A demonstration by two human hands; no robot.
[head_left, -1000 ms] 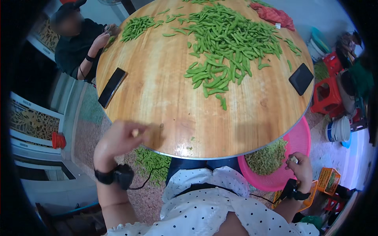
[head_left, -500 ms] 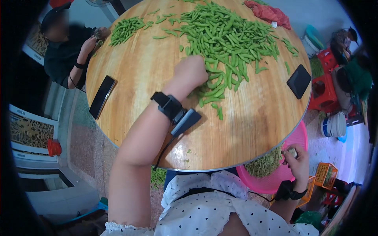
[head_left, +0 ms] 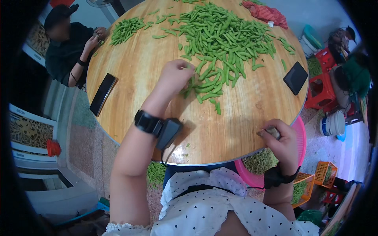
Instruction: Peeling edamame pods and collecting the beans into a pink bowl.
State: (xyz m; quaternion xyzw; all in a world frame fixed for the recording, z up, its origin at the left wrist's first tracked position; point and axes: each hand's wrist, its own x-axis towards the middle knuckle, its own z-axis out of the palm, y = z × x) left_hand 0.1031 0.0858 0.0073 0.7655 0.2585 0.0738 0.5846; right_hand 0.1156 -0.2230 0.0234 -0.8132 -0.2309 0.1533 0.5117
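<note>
My left hand (head_left: 175, 78) is over the middle of the table, fingers curled round a few green soybean pods (head_left: 190, 84) that hang below them. A big loose heap of soybean pods (head_left: 228, 33) spreads beyond it, with stray pods trailing toward me. My right hand (head_left: 281, 138) is at the table's near right edge, closed on a small greyish object (head_left: 272, 133) whose kind I cannot make out. Below that hand, a pink basket (head_left: 301, 133) holds a pale green mass of what look like shelled beans (head_left: 258, 162), partly hidden by the tabletop.
On the round wooden table (head_left: 134, 118) lie a phone (head_left: 103, 94) at left, a black flat device (head_left: 295, 78) at right and a red cloth (head_left: 267, 13). Another person (head_left: 65, 47) works at the left edge. Red stools (head_left: 321, 92), a white bucket (head_left: 333, 124) and orange crates (head_left: 325, 174) stand at right.
My left hand has drawn back left from the heap with pods in its fingers. My right hand has risen from over the basket to the table's edge, still holding the small object.
</note>
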